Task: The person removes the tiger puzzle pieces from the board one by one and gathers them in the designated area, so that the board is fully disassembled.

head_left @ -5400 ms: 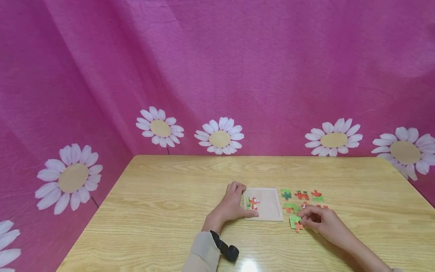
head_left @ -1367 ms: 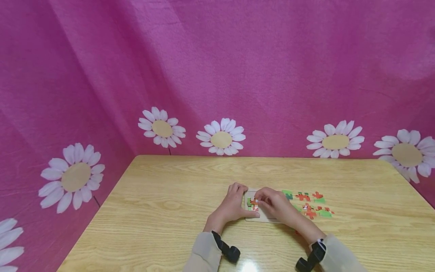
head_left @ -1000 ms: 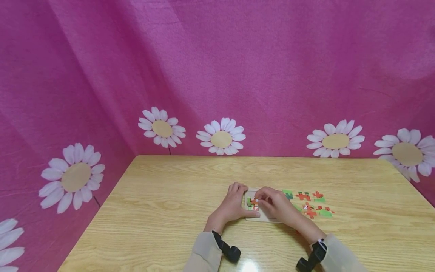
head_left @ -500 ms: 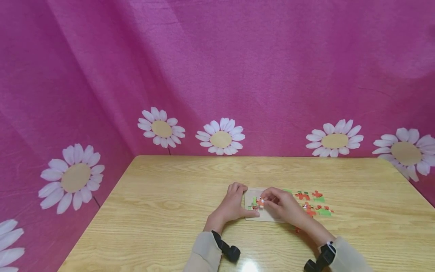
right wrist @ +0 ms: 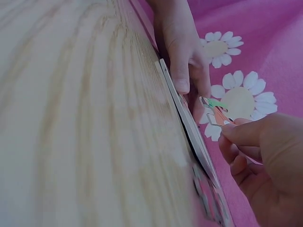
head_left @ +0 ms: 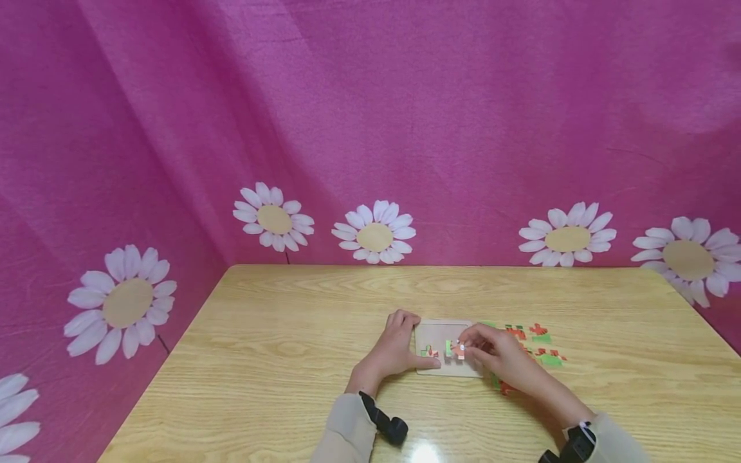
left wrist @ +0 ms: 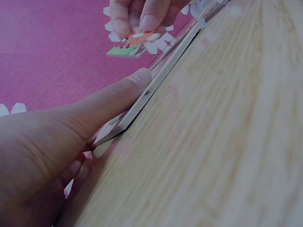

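My right hand (head_left: 502, 354) pinches a jigsaw piece (head_left: 455, 350), orange and green, between thumb and fingertips. In the left wrist view the jigsaw piece (left wrist: 128, 48) hangs clear above the shallow wooden puzzle tray (left wrist: 165, 64). My left hand (head_left: 393, 347) grips the left side of the puzzle tray (head_left: 428, 329), its thumb on the near rim and its fingers at the far left corner. Another orange and green piece (head_left: 429, 352) lies in the tray's near left corner, partly behind the left thumb. The right wrist view shows the held piece (right wrist: 217, 113) tilted.
Several loose jigsaw pieces (head_left: 550, 357) lie on the wooden table (head_left: 278, 360) to the right of the tray, some hidden under my right hand. A pink curtain with daisies (head_left: 370, 128) hangs behind the table.
My right hand, earlier over the tray's left part with a piece, has lifted that piece and moved right with it. The left hand has kept its place on the tray.
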Demonstrator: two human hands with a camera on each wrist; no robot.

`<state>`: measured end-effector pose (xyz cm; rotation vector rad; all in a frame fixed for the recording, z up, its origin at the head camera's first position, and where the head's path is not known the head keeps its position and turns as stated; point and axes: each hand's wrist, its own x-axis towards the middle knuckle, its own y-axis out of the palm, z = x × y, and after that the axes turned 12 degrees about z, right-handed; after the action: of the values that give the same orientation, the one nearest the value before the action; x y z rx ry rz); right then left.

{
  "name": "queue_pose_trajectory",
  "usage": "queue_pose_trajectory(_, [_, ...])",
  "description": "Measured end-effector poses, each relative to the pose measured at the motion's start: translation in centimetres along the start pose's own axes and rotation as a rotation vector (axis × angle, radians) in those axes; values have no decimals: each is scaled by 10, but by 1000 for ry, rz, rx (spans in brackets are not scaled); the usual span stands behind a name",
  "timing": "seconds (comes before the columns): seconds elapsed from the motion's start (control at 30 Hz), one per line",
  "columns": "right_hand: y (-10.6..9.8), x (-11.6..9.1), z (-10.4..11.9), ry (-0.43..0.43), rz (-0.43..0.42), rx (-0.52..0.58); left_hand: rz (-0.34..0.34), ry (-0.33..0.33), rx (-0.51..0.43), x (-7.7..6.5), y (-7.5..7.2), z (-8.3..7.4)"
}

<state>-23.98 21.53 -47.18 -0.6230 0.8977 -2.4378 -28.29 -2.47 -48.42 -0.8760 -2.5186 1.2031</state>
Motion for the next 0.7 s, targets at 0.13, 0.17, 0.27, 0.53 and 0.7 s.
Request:
queue_pose_trajectory(0.13, [-5, -8, -1, -18, -17, -2, 3, -6, -3, 0, -1, 0])
queue_pose_trajectory(0.17, [-6, -10, -1, -24, -19, -3, 5, -7, -4, 0, -1, 0])
queue_pose_trajectory(0.27, [-9, -17, -2, -39, -19, -12, 11, -10, -3, 0, 0, 0])
queue_pose_trajectory(0.53, [-16, -34, -6, -64, -46, -15, 10, -8, 4, 0, 0, 0])
queue_pose_trajectory(0.7, [-21, -41, -10, -113, -65, -37, 9, -6, 8, 0, -1, -1])
